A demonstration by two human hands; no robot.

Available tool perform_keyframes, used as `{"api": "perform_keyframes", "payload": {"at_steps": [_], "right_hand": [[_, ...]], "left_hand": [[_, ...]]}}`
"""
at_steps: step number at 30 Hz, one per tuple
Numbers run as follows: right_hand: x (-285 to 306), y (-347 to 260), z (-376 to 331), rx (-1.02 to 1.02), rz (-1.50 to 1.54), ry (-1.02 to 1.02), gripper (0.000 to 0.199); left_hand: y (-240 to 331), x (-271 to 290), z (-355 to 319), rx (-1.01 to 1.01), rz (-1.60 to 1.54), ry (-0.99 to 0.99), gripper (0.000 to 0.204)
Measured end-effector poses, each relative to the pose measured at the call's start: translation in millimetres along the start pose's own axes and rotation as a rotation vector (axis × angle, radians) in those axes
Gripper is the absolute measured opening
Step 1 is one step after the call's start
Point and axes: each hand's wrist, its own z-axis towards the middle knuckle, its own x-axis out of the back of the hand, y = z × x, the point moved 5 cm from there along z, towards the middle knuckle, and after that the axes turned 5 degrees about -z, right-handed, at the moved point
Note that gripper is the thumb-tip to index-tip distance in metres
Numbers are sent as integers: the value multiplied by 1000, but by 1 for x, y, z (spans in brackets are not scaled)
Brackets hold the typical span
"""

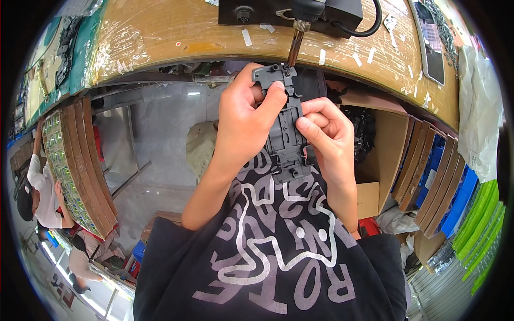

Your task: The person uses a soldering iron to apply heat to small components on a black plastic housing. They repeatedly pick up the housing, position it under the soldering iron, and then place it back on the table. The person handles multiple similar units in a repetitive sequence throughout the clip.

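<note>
A long black molded plastic part (284, 131) is held between my two hands, clear of the bench edge. My left hand (243, 117) grips its upper end, thumb pressed on the top face and fingers curled behind. Along its right side, my right hand (331, 131) pinches it at mid-length with thumb and bent fingers. A metal-shafted tool (297, 43) with a black body points down at the part's top end. Its narrow tip meets, or lies just over, a small round feature there; contact is hard to tell.
A film-covered wooden bench (176, 37) runs across the top, bearing a black box (257, 15) and a phone-like device (432, 64). An open carton (369, 198) holding dark parts stands right, beside stacked trays (428, 176). Stacked panels (85, 166) and other people (45, 192) are left.
</note>
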Motion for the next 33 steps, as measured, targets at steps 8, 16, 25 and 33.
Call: {"api": "perform_keyframes", "payload": {"at_steps": [8,16,25,33], "right_hand": [[0,-1,0,-7,19,1,15],[3,2,2,-8,-31,16,15],[186,54,-6,15,-480,759,21],[393,143,-103,-325,-850,1504,26]], "left_hand": [[-1,0,1,10,-19,3,16],[-9,0,3,-15,53,-8,17],[18,37,-10,159,525,-231,23],[141,59,114,-652,772,39,21]]}}
